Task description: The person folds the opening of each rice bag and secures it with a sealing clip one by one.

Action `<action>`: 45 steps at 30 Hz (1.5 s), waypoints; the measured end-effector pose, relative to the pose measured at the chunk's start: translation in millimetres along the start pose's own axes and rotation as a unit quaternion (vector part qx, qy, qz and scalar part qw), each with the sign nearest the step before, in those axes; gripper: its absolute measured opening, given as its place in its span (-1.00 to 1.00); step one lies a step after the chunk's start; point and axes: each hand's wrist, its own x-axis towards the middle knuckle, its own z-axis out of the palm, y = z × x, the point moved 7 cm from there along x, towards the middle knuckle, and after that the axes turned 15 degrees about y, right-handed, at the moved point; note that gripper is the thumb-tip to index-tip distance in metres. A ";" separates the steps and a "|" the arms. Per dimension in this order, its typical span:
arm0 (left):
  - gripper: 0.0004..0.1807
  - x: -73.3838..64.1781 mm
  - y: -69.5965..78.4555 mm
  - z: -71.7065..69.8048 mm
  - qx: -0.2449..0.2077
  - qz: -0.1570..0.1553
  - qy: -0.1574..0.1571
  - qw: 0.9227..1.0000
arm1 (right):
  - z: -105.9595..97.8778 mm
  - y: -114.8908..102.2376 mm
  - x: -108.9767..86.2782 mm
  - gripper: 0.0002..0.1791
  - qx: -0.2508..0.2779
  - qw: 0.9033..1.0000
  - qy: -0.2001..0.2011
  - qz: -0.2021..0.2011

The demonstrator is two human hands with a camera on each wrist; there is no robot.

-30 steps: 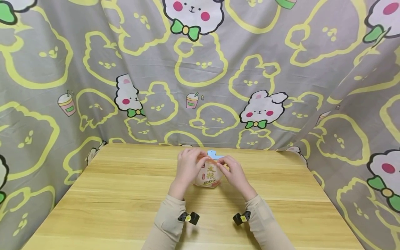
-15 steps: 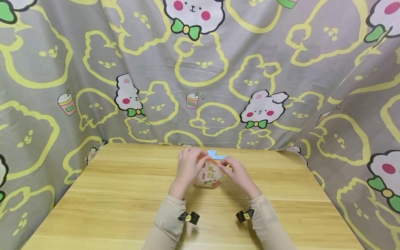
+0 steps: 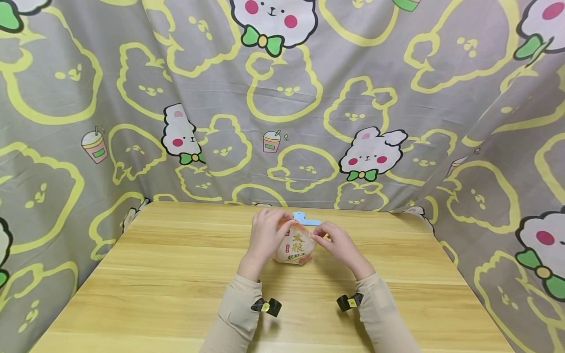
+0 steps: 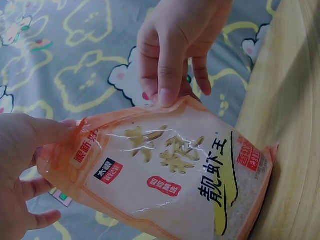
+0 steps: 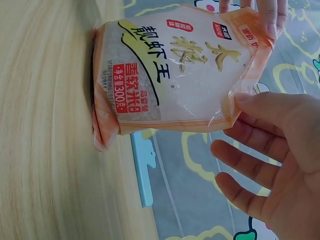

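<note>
The right hand (image 3: 334, 240) has slid a little to the right and pinches the rice bag (image 3: 296, 246) between thumb and forefinger at its upper right edge. The left hand (image 3: 268, 230) has stayed put, gripping the upper left corner, so the top now seems stretched more between them. The bag stands between both hands, its bottom on the table (image 3: 185, 274). Just beyond it lies a blue clip (image 3: 311, 222), untouched, its right end now showing more; the patterned curtain (image 3: 304, 132) hangs on the far side.
</note>
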 end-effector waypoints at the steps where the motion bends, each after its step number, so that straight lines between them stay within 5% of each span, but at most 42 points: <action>1: -0.89 0.1 0.1 0.1 -0.002 0.000 0.000 1.000 | 0.0 0.1 0.0 -0.89 0.000 1.000 -0.002 0.000; 13: -0.87 -0.1 -2.5 1.9 -0.011 -0.012 -0.004 1.000 | -4.6 1.3 2.1 -0.91 0.010 0.999 -0.030 0.007; 30: -0.85 -0.6 -2.0 1.3 -0.016 -0.009 0.000 1.000 | -30.9 11.9 6.8 -0.87 -0.001 1.000 0.015 0.016; 45: -0.87 -0.9 -3.0 3.3 -0.014 -0.007 -0.005 1.000 | -17.0 28.7 27.2 -0.81 -0.010 0.999 0.021 0.029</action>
